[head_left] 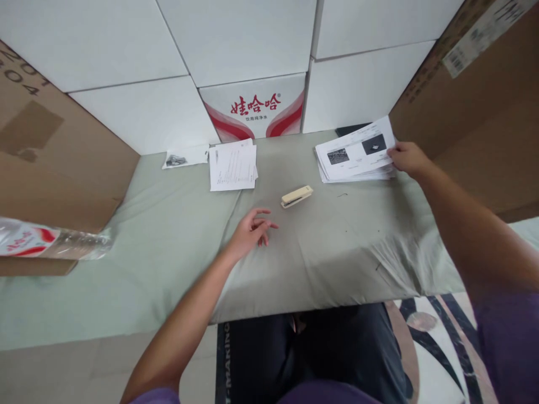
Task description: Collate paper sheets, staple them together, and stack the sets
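At the right, my right hand pinches the right edge of a printed sheet with two dark pictures on it. That sheet lies over a stack of paper, its far corner tilted up a little. My left hand hovers over or rests on the cloth, fingers loosely spread, with nothing in it. Just beyond its fingertips, apart from them, is a cream stapler. A second stack of printed sheets lies at the back, left of the stapler.
Green-grey cloth covers the table. White boxes form a wall behind it. Cardboard boxes stand at the left and right. A plastic bottle lies at the left, and a small packet sits near the left stack.
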Available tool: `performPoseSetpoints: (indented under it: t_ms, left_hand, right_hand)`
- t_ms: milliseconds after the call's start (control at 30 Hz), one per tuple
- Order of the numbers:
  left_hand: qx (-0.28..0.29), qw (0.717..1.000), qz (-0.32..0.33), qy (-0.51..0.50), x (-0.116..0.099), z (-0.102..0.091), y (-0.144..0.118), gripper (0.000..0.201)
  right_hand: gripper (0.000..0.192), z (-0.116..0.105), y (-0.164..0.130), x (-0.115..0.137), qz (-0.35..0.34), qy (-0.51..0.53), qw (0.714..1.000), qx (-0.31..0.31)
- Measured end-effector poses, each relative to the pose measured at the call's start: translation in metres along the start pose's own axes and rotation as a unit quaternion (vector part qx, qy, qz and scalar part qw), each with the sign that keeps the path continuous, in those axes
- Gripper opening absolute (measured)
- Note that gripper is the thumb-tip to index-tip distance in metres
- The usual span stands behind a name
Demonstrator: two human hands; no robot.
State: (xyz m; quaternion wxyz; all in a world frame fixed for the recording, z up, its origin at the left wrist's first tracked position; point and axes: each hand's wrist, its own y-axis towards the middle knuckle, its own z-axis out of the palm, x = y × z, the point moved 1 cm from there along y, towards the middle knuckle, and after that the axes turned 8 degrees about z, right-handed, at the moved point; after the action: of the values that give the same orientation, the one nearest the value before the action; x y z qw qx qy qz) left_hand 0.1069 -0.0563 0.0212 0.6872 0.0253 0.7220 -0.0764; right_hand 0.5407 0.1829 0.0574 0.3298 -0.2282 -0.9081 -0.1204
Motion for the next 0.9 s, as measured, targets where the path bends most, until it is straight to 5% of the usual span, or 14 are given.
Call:
performPoseSetpoints:
  t_ms: [467, 633, 800, 900]
  left_hand:
    - [0.01, 1.0, 0.001, 0.006, -0.002, 0.0, 0.001, 0.037]
    - [0.012, 1.0, 0.003, 0.011, -0.001, -0.001, 0.001, 0.035]
    - [0.013, 1.0, 0.006, 0.007, 0.0, -0.001, 0.001, 0.032]
    - [-0.007, 1.0, 0.022, 0.005, 0.002, -0.001, 0.002, 0.026]
  right_hand:
    - [0.042, 0.01, 0.01, -0.014, -0.065, -0.159, 0.984, 0.049]
    - [0.01, 0.016, 0.0, -0.013, -0.041, -0.204, 0.978, 0.033]
    - [0.092, 0.005, -0.02, -0.005, 0.044, -0.229, 0.972, -0.039]
    - [0.085, -0.008, -0.045, 0.005, -0.02, -0.176, 0.976, -0.131]
